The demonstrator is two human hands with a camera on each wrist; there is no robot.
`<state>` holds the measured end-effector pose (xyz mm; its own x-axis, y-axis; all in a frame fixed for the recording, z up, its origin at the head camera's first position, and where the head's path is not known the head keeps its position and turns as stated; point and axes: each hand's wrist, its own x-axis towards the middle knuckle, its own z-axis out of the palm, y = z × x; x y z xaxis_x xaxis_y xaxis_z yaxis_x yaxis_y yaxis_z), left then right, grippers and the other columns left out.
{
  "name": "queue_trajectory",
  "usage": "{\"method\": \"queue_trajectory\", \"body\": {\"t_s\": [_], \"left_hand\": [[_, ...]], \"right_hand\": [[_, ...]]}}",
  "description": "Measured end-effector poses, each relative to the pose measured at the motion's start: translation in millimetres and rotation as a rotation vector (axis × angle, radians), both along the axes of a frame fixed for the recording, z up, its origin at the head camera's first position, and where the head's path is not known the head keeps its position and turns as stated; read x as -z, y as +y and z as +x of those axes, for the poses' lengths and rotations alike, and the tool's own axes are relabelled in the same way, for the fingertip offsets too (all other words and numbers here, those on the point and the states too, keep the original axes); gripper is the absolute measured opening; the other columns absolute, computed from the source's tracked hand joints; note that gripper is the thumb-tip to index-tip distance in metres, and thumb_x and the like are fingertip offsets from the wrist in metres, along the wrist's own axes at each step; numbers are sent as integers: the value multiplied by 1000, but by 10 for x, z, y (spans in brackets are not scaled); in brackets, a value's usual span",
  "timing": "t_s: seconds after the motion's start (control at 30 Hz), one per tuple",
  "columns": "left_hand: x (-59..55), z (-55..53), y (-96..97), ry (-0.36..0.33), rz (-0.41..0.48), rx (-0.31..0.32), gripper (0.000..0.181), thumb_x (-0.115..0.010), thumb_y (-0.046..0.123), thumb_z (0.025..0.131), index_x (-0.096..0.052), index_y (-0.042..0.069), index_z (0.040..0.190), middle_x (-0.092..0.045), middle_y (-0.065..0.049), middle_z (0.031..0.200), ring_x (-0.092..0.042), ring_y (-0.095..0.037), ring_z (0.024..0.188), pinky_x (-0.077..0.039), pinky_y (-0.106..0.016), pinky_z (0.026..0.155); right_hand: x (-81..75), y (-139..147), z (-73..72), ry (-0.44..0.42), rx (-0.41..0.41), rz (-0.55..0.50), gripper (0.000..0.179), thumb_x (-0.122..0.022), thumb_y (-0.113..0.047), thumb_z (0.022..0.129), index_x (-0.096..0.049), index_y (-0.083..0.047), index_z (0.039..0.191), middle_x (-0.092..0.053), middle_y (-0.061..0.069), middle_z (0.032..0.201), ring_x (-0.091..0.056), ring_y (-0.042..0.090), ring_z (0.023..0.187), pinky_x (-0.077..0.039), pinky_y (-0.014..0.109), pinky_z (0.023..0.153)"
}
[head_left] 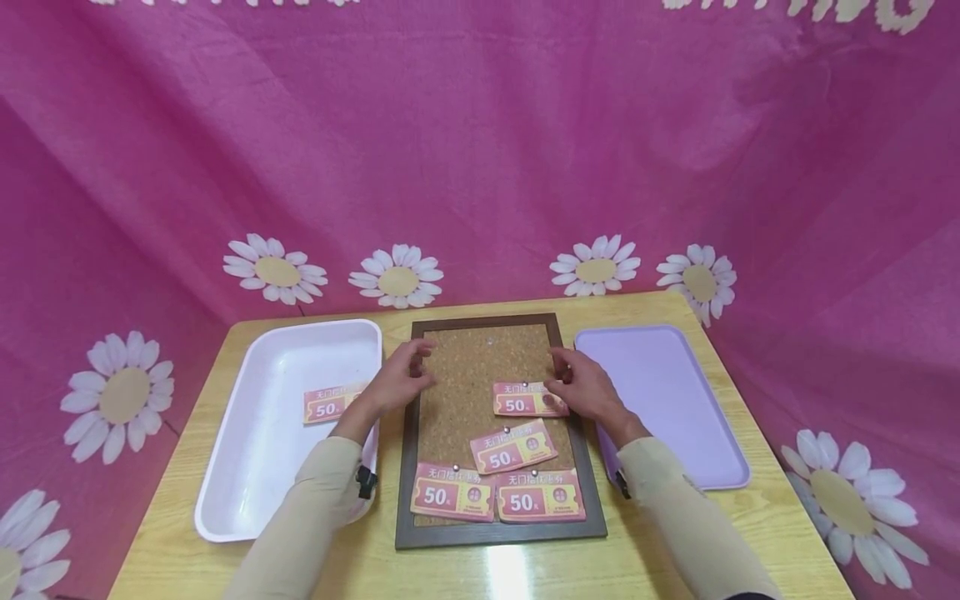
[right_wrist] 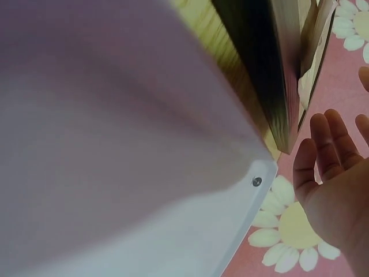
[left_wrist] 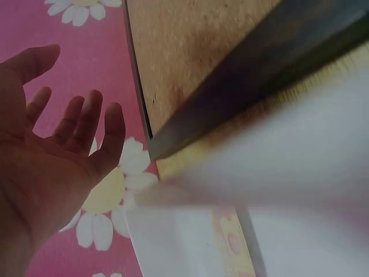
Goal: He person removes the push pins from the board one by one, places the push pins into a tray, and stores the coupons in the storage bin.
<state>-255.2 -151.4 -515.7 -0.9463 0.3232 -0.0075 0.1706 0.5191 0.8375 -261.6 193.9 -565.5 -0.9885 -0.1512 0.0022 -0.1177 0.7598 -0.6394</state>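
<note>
A cork board (head_left: pixel 457 358) in a dark frame lies mid-table. Several pink-and-yellow 50-yuan coupons (head_left: pixel 514 450) lie on its lower and right parts, each with a silver tack at its top edge. My left hand (head_left: pixel 401 379) hovers over the board's left edge, fingers loosely bent and holding nothing; the left wrist view shows its palm bare. Over the right edge, beside the uppermost coupon (head_left: pixel 517 400), is my right hand (head_left: pixel 588 387), also holding nothing. Its thumb and fingers partly cover that coupon; contact is unclear. Another tack (head_left: pixel 491 340) is near the board's top.
Left of the board stands a white tray (head_left: pixel 262 467) with one coupon (head_left: pixel 330 403) inside, partly behind my left forearm. A light purple tray (head_left: pixel 660 367) lies to the right; the right wrist view shows a silver tack (right_wrist: pixel 257 182) in its corner. A pink flowered cloth (head_left: pixel 480 167) hangs behind.
</note>
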Motion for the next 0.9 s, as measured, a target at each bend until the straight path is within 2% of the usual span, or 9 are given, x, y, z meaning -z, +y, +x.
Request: {"method": "queue_trajectory", "body": {"t_s": [0.17,0.3,0.47,0.6,0.9], "left_hand": [[33,1,115,-32,12,19,58,-66,6,86,-42,6,138,-46,-25,134,-56,-35,108,-49,-43,92],[77,-11,202,-32,19,46,57,-66,6,85,-42,4,137,-46,-26,133,-57,-35,107,-51,-42,90],[115,-9,283,-15,-51,74,54,-67,6,85,-45,7,135,-50,-24,129,-59,-31,105,-51,-42,90],[95,11,334,-31,-102,74,55,-68,9,86,-45,10,136,-52,-22,129,-58,-28,106,-49,-44,92],[132,-11,411,-9,-84,87,56,-67,3,84,-45,3,135,-52,-25,126,-60,-35,106,-49,-45,93]], "right_hand": [[21,-64,18,51,-42,12,58,-70,-29,81,-54,-13,134,-63,4,99,-56,20,87,-47,41,83],[37,-100,31,81,-53,13,55,-71,-27,79,-57,-14,130,-64,4,98,-57,18,85,-47,39,80],[47,-147,24,66,-66,19,49,-72,-28,81,-60,-15,126,-65,4,100,-58,19,88,-48,40,83],[52,-180,0,54,-71,34,47,-72,-29,81,-62,-16,125,-66,3,101,-59,19,91,-48,41,85],[75,-217,-37,44,-67,47,47,-72,-29,82,-62,-17,126,-65,3,103,-59,19,91,-48,39,84]]}}
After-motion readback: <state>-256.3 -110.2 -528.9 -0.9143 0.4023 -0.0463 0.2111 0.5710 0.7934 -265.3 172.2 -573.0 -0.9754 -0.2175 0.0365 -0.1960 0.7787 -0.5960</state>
